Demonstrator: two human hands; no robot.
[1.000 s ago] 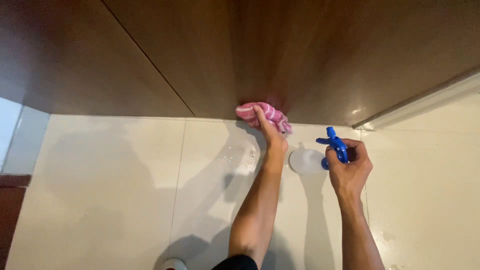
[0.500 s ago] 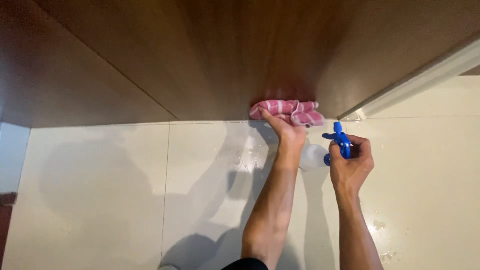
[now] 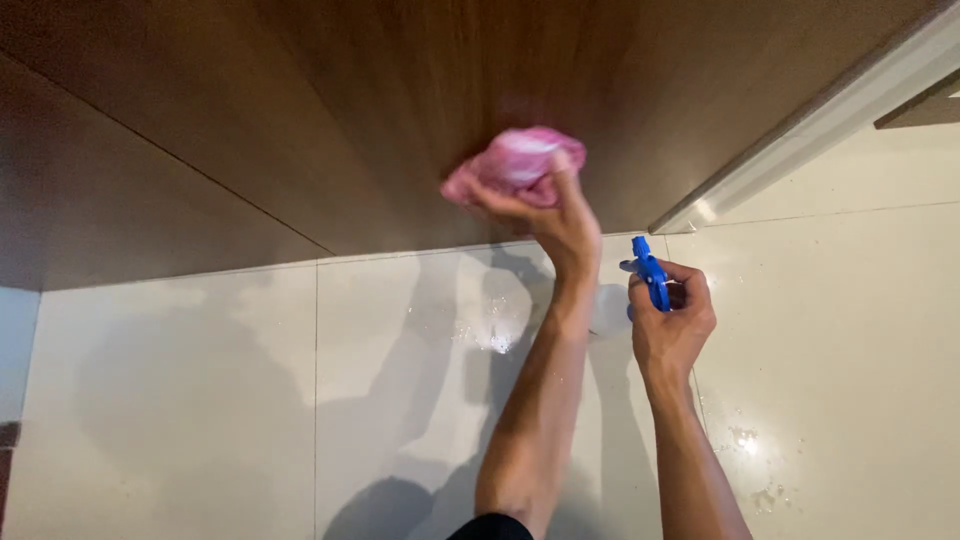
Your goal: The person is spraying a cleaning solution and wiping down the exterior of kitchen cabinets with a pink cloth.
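Left grip: the left hand (image 3: 555, 215) is closed around a bunched pink and white cloth (image 3: 515, 165), fingers curled under it and thumb on top, pressing it flat against the dark brown wooden panel (image 3: 400, 110).

Right grip: the right hand (image 3: 670, 325) is wrapped around the neck of a clear plastic spray bottle with a blue trigger head (image 3: 648, 275), fingers closed tight round it; whether a finger sits on the trigger cannot be told.

Cloth place: on the wooden panel, a little above its bottom edge where it meets the floor.

Bottle place: just below the panel's bottom edge, over the floor, near the left wrist but apart from it; the nozzle points up toward the panel.

Panel surroundings: a pale metal strip (image 3: 820, 110) runs diagonally along the panel's right side; glossy white floor tiles (image 3: 200, 400) lie below the panel, with a wet patch (image 3: 490, 335) under the cloth and droplets further right.

Doing the wipe well: judged from this, keep the cloth spread enough to give a broad contact face, press evenly, and follow the wood grain in overlapping strokes.

Watch for: liquid running down to the panel's bottom edge and onto the tiles.
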